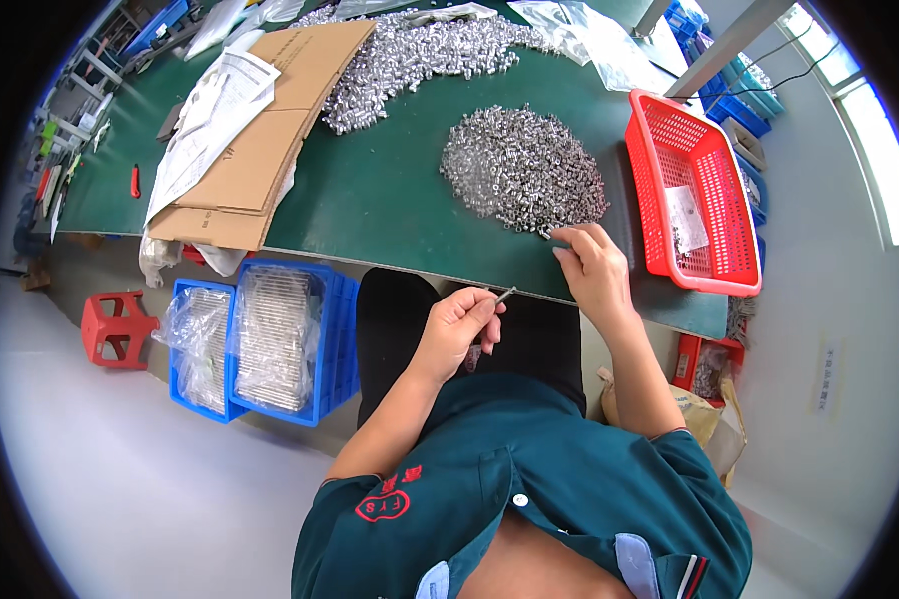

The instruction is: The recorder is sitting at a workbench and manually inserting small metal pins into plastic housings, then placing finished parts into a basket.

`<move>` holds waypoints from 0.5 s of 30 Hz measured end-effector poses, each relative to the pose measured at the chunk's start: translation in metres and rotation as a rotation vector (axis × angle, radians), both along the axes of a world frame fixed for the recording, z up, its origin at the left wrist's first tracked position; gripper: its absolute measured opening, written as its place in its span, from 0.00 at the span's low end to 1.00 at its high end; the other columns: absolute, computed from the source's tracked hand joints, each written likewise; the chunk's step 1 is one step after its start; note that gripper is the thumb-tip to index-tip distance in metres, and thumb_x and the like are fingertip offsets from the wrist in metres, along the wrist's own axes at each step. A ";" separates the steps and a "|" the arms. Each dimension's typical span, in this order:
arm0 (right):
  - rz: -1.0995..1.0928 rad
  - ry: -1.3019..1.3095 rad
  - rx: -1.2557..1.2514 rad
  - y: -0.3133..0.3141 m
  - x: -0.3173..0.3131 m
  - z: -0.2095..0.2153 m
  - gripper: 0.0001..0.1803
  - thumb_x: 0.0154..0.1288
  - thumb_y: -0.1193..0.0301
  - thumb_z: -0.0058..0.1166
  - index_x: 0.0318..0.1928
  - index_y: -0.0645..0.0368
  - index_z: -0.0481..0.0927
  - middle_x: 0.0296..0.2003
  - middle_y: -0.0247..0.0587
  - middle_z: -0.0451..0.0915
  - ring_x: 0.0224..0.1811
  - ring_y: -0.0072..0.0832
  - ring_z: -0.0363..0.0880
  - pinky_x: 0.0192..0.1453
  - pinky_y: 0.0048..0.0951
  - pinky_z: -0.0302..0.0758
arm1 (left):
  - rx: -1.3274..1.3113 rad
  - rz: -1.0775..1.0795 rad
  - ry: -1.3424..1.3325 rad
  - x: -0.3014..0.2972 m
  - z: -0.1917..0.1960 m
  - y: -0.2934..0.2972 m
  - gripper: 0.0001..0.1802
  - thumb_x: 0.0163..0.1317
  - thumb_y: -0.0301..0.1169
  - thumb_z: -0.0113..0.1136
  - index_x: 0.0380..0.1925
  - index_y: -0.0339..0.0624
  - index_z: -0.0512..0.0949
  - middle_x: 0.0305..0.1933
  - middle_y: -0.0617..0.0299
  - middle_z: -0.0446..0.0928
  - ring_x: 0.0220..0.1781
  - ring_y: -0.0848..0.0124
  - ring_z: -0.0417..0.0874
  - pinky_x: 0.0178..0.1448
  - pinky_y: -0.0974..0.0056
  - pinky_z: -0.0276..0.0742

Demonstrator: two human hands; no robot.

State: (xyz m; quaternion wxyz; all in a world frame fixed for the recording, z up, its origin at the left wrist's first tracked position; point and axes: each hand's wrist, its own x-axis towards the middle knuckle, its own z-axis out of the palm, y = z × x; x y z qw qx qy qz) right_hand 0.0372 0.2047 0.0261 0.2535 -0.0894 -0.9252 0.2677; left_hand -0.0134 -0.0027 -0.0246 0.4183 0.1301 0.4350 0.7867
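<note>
My left hand (pixel 461 321) is closed in a pinch on a thin metal rod (pixel 506 296), held just in front of the green table's near edge. The rod's tip points up and to the right. My right hand (pixel 597 272) reaches over the tabletop, fingers bent and thumb a little apart from the index finger. Its fingertips touch or nearly touch the near edge of a pile of small silvery metal sleeves (pixel 525 170). Whether a single sleeve is between those fingers is too small to tell.
A red plastic basket (pixel 651 200) stands right of the pile, a small bag inside. Behind lies a bigger heap of shiny metal parts (pixel 420 60). Flattened cardboard (pixel 288 110) with papers (pixel 215 120) lies left. Blue crates (pixel 342 344) and a red stool (pixel 117 324) are on the floor.
</note>
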 end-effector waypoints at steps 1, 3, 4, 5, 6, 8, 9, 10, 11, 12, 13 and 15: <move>0.000 0.001 0.003 0.003 -0.002 -0.006 0.11 0.51 0.78 0.60 0.38 0.59 0.80 0.32 0.44 0.78 0.33 0.39 0.78 0.38 0.33 0.76 | 0.003 0.000 0.001 0.000 0.000 0.001 0.10 0.68 0.31 0.49 0.35 0.34 0.74 0.22 0.62 0.74 0.21 0.78 0.72 0.27 0.75 0.70; -0.006 -0.010 -0.019 0.005 -0.006 -0.013 0.10 0.50 0.77 0.61 0.36 0.59 0.80 0.32 0.42 0.78 0.34 0.39 0.78 0.38 0.34 0.76 | -0.026 0.002 0.001 -0.001 -0.002 0.000 0.10 0.68 0.31 0.49 0.35 0.34 0.74 0.22 0.61 0.74 0.21 0.78 0.72 0.27 0.74 0.70; -0.005 -0.010 -0.017 0.005 -0.008 -0.014 0.10 0.50 0.77 0.61 0.36 0.59 0.80 0.32 0.42 0.78 0.34 0.39 0.78 0.38 0.34 0.76 | -0.025 0.003 0.001 -0.001 -0.002 0.000 0.10 0.68 0.31 0.49 0.35 0.34 0.74 0.22 0.61 0.74 0.21 0.78 0.72 0.27 0.74 0.70; -0.004 0.017 0.031 0.003 -0.010 -0.014 0.09 0.49 0.76 0.61 0.35 0.58 0.80 0.31 0.41 0.78 0.34 0.39 0.78 0.38 0.34 0.75 | -0.026 0.011 0.000 -0.001 -0.003 -0.002 0.10 0.68 0.31 0.49 0.35 0.34 0.74 0.22 0.62 0.74 0.20 0.78 0.72 0.27 0.74 0.70; -0.003 0.045 0.079 0.002 -0.012 -0.015 0.09 0.49 0.76 0.62 0.34 0.58 0.80 0.29 0.40 0.77 0.33 0.38 0.78 0.37 0.34 0.75 | -0.028 0.019 -0.002 -0.001 -0.004 -0.002 0.10 0.68 0.31 0.49 0.35 0.34 0.74 0.22 0.62 0.74 0.20 0.78 0.72 0.27 0.75 0.70; -0.008 0.040 0.112 0.000 -0.015 -0.016 0.08 0.48 0.76 0.62 0.32 0.57 0.80 0.28 0.39 0.77 0.32 0.38 0.78 0.36 0.34 0.75 | -0.032 0.022 0.002 -0.001 -0.004 -0.003 0.10 0.68 0.31 0.49 0.35 0.34 0.74 0.22 0.62 0.74 0.20 0.78 0.72 0.26 0.75 0.70; -0.014 0.035 0.145 0.000 -0.016 -0.016 0.08 0.48 0.75 0.62 0.31 0.57 0.80 0.27 0.39 0.76 0.31 0.37 0.77 0.35 0.34 0.74 | -0.036 0.023 0.006 -0.001 -0.005 -0.003 0.10 0.68 0.31 0.50 0.35 0.34 0.74 0.22 0.62 0.74 0.20 0.78 0.72 0.26 0.75 0.70; -0.015 0.035 0.145 0.000 -0.016 -0.017 0.08 0.48 0.75 0.62 0.31 0.57 0.80 0.27 0.39 0.76 0.31 0.37 0.77 0.35 0.34 0.74 | -0.036 0.023 0.006 -0.001 -0.005 -0.003 0.10 0.68 0.31 0.50 0.35 0.34 0.74 0.22 0.62 0.74 0.20 0.78 0.72 0.26 0.75 0.70; -0.010 0.040 0.145 0.000 -0.017 -0.017 0.07 0.48 0.75 0.62 0.30 0.56 0.80 0.27 0.39 0.75 0.31 0.37 0.77 0.34 0.34 0.74 | -0.043 0.024 0.003 -0.001 -0.004 -0.004 0.10 0.68 0.32 0.50 0.35 0.34 0.74 0.21 0.62 0.74 0.20 0.78 0.72 0.26 0.75 0.70; -0.006 0.046 0.146 0.000 -0.017 -0.018 0.07 0.48 0.75 0.62 0.30 0.56 0.80 0.26 0.38 0.75 0.30 0.37 0.77 0.33 0.34 0.74 | -0.049 0.025 0.001 -0.001 -0.004 -0.004 0.10 0.67 0.32 0.50 0.35 0.34 0.74 0.21 0.62 0.74 0.19 0.78 0.72 0.25 0.75 0.70; -0.007 0.046 0.146 0.001 -0.017 -0.018 0.07 0.48 0.75 0.62 0.30 0.56 0.80 0.26 0.38 0.75 0.30 0.37 0.77 0.33 0.34 0.74 | -0.050 0.025 0.001 -0.002 -0.004 -0.004 0.10 0.67 0.32 0.50 0.35 0.34 0.74 0.21 0.62 0.74 0.19 0.78 0.72 0.25 0.75 0.70; 0.007 0.015 0.106 0.003 -0.014 -0.018 0.07 0.47 0.76 0.62 0.30 0.57 0.79 0.26 0.40 0.75 0.30 0.38 0.77 0.34 0.34 0.74 | -0.051 0.028 0.018 -0.002 -0.004 -0.003 0.11 0.68 0.32 0.50 0.35 0.34 0.74 0.21 0.62 0.74 0.20 0.78 0.72 0.26 0.75 0.70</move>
